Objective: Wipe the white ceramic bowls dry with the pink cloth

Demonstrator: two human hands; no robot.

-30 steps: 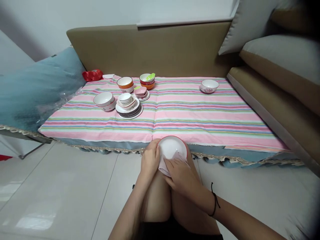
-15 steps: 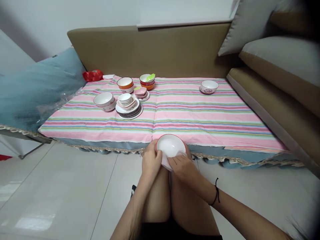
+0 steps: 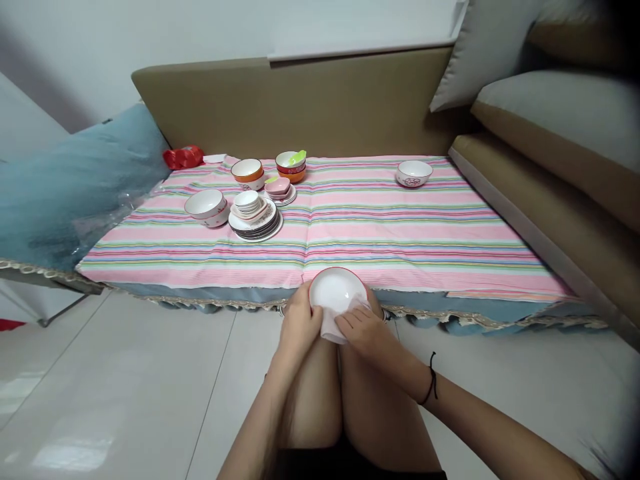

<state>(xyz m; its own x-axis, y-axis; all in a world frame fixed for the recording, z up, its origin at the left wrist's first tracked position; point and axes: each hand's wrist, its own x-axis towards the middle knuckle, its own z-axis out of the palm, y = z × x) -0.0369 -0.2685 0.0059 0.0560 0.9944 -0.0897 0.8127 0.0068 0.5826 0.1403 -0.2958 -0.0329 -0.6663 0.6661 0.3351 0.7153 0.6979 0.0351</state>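
Note:
A white bowl (image 3: 336,285) with a red rim is held over my knees, its inside facing me. My left hand (image 3: 300,320) is closed on the bowl's left side, thumb at the rim. A pale pinkish cloth (image 3: 332,328) hangs over the bowl's near edge. My right hand (image 3: 364,328) presses the cloth against the bowl's near right rim, its fingers curled over it. The bowl's underside is hidden.
On the striped cloth (image 3: 400,230) stand stacked plates (image 3: 256,230), small white dishes (image 3: 247,200), pink dishes (image 3: 277,187), and several bowls (image 3: 206,205). A lone bowl (image 3: 414,173) sits at right. Cushions (image 3: 550,193) pile up beyond it; a red bag (image 3: 184,157) lies back left.
Over the bowl's rim, my right hand and the cloth have shifted slightly, and more of the cloth hangs in view. The bowl is tipped a little differently. My left hand keeps its hold.

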